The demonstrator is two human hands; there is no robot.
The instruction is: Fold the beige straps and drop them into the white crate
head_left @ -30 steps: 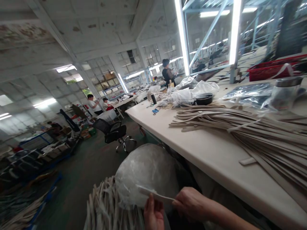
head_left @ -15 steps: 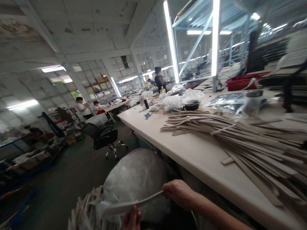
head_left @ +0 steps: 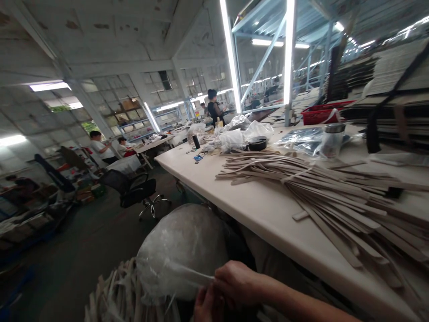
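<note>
My right hand (head_left: 234, 281) is closed in a pinch below the table's front edge. A thin pale strip (head_left: 196, 272), blurred and seen nearly edge-on, runs into its fingers. Close against it, my left hand (head_left: 207, 306) has its fingers pressed together at the same strip; the lower part of this hand is cut off by the frame. Behind both hands bulges a clear plastic bag (head_left: 181, 250). To its left, a bunch of beige strips (head_left: 115, 290) stands on end, partly under plastic.
The long table (head_left: 214, 188) carries a tied bundle of beige strips (head_left: 321, 188), a clear jar (head_left: 331, 141), a black round container (head_left: 257, 143), plastic bags (head_left: 234, 136) and a red basket (head_left: 321, 114). An office chair (head_left: 134, 190) stands left. Several people work farther back.
My hands have come together; the strip that stretched flat between them now shows only as a thin streak. The whole view has swung slightly right.
</note>
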